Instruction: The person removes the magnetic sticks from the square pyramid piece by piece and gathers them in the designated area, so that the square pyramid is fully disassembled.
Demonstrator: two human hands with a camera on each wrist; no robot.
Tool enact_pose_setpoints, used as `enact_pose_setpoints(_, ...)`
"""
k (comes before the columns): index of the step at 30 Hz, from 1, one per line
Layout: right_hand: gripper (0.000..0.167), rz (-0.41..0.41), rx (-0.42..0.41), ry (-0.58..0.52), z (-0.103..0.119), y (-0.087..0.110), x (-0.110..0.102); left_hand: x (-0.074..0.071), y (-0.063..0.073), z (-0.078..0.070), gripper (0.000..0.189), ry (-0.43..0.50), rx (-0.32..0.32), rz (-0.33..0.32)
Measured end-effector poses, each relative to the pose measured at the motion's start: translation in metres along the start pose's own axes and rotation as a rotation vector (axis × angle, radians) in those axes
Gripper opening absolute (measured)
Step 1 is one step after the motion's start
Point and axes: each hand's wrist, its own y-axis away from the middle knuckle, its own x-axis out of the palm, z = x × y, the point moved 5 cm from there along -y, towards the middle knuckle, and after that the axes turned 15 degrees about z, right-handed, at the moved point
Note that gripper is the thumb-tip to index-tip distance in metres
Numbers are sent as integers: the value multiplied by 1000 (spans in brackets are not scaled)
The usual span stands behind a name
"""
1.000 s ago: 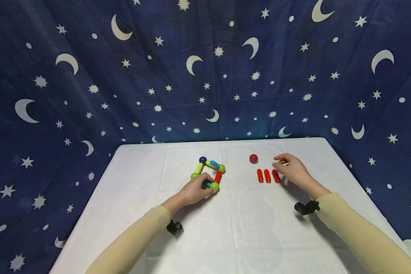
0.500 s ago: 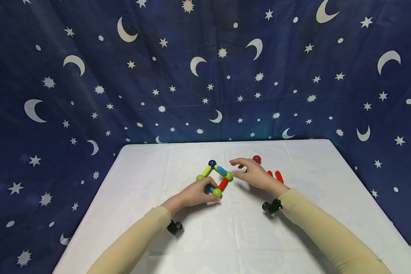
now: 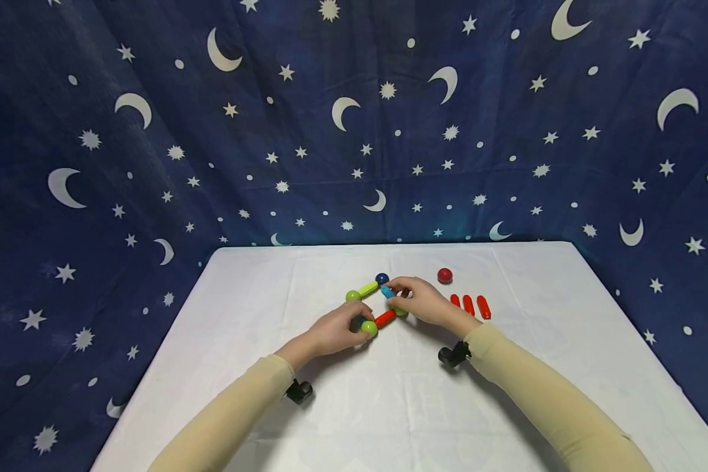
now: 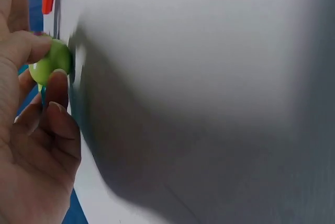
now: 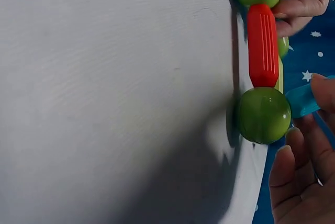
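Note:
Magnetic balls and rods form a four-sided frame on the white table. My left hand (image 3: 336, 330) pinches the near green ball (image 3: 368, 328), with a blue rod (image 3: 361, 320) mostly hidden under its fingers. At the right side, my right hand (image 3: 426, 303) holds a blue rod (image 3: 387, 292) between thumb and index finger, its far end close to the dark blue ball (image 3: 381, 278). In the right wrist view a red rod (image 5: 263, 46) joins two green balls, the lower ball (image 5: 264, 115) touching the held blue rod. A light green rod (image 3: 368, 288) leads to the left green ball (image 3: 353, 296).
Right of the frame lie three loose red rods (image 3: 469, 305) in a row, the leftmost partly covered by the right hand. A red ball (image 3: 445, 275) sits behind them. A dark blue cloth with moons and stars (image 3: 307, 118) hangs behind the table.
My right hand has moved left from the loose red rods to the frame and now pinches its blue rod. The frame's far corner with the dark blue ball has shifted right.

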Motion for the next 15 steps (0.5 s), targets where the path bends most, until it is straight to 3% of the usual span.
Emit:
enact_pose_setpoints(3,33,-13,4,-19,-2,3,1,-6,1,3,28,-76,0,-53)
enact_pose_setpoints(7,31,-26,11,-50,-1,8,2,-13,-2,7,32,-140,-47,-132)
enact_pose_setpoints(11,32,-48,21,-91,2,12,6,-18,-8,11,33,-167,-114,-192)
enact_pose_setpoints(15,31,-112,45,-177,-3,17,8,-20,-11,10,33,-179,-139,-228)
